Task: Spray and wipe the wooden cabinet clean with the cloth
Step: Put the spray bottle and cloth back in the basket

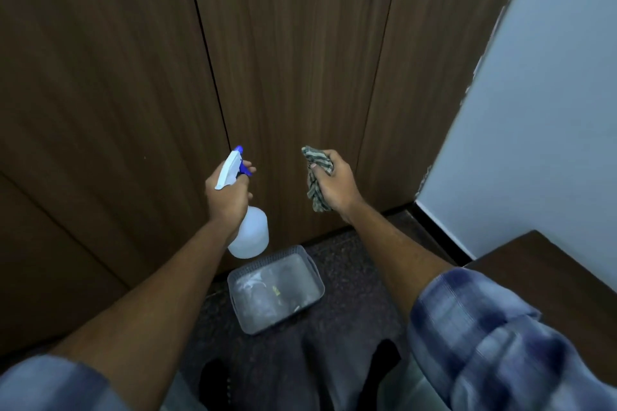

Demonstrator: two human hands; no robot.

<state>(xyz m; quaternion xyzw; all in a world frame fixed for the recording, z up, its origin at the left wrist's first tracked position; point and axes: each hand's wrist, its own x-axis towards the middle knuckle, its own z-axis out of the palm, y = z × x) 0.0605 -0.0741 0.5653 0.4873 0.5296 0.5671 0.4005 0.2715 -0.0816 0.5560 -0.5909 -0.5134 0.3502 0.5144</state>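
Straight ahead of the person, the wooden cabinet fills the view, its dark doors shut and reaching down to the floor. No wet patch shows on the wood, so I judge the spraying has hardly begun.

The left hand grips the neck of the white spray bottle, fingers curled round it and one hooked on the blue trigger. The nozzle points at the seam between two doors. The right hand holds the striped cloth bunched up, fingers closed round it, near the door but apart from it.

A grey plastic basket sits on the floor at the cabinet's foot, under the bottle. A pale wall flanks the cabinet's right edge.

Aimed at that seam, the spray could seep between the doors. A heavy squeeze could also run down to the floor before the bunched cloth, with its small wiping face, catches it.
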